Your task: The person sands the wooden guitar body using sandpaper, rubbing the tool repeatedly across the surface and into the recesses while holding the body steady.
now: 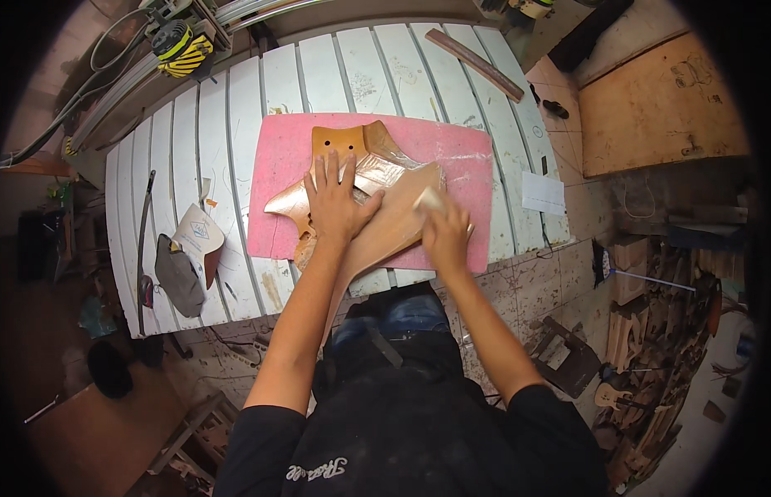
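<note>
A guitar-like wooden body [290, 199], partly wrapped in shiny film and with two dark holes near its far end, lies on a pink foam sheet [477, 149]. Over it rests a bare pale wooden piece [381, 236], wide at the upper right and narrowing toward me under my left forearm. My left hand [340, 199] is open, its fingers spread flat across the film and its thumb by the bare wood. In my right hand [446, 236], fingers closed, is a small pale pad [431, 201], pressed to the wide end of the wood. Motion blurs the pad, so its exact kind is unclear.
The white slatted table [278, 79] carries a brown wooden strip [475, 64] at the far right and a paper sheet [543, 193] at the right. Left lie a grey cloth-like piece [180, 273], a curled backing sheet [199, 232] and a thin dark rod [144, 232]. Machine rails [236, 12] run behind.
</note>
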Motion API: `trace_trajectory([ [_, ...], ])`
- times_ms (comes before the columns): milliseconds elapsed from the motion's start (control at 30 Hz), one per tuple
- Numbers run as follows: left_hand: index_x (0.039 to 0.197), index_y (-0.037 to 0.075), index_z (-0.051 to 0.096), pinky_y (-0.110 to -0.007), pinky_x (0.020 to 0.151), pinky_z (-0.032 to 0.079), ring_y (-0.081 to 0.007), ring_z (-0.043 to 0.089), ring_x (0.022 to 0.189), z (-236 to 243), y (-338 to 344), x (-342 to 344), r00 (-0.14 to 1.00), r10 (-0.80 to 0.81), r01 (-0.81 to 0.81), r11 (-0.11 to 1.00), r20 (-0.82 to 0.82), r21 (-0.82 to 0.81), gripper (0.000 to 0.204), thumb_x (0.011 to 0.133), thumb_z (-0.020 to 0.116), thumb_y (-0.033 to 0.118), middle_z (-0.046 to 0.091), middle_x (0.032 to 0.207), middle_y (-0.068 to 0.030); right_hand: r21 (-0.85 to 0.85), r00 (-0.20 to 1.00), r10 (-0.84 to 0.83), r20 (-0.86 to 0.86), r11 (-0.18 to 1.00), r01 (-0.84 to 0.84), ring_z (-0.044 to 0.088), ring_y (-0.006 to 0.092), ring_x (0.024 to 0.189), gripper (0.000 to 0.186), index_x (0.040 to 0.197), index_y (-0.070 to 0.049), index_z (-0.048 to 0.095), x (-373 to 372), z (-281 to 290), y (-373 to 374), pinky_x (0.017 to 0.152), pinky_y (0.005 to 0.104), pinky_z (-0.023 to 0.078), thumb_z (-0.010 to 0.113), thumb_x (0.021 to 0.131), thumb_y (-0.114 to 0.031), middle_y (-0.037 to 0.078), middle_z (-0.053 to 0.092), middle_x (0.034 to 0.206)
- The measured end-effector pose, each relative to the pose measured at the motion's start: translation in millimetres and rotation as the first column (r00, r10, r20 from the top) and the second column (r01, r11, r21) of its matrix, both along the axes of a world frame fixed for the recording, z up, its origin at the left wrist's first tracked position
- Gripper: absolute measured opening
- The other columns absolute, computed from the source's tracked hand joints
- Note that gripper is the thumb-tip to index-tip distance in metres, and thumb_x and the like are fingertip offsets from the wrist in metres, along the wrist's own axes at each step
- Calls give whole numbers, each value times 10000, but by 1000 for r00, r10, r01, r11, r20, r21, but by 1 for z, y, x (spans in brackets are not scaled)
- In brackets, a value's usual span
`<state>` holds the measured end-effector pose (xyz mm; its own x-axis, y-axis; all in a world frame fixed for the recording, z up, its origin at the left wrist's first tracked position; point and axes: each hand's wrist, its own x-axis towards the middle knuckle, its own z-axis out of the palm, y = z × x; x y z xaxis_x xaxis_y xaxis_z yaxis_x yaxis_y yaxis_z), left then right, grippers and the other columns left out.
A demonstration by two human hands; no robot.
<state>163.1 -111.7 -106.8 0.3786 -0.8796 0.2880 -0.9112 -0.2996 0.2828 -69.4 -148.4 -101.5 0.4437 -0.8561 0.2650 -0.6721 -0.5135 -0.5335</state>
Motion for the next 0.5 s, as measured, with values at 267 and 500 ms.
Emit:
trace_trajectory([
  [267,1584,140,545,-682,1246,235,-467,353,1561,-2,1,0,1000,1,-1,1000,-18,3,911,853,703,661,427,1676,-239,-37,998,-66,5,997,66,552,410,1271,293,1191,-181,800,5,3,51,1073,541,434,684,937,-92,125,642,1433],
  [500,1560,142,575,-674,1263,225,-444,350,1572,-4,-2,-8,999,-4,3,1000,-36,-14,901,833,721,653,445,1671,-219,11,984,-175,-30,984,176,552,386,1270,247,1123,-233,814,6,-4,-58,1069,558,428,731,922,-115,78,625,1484],
])
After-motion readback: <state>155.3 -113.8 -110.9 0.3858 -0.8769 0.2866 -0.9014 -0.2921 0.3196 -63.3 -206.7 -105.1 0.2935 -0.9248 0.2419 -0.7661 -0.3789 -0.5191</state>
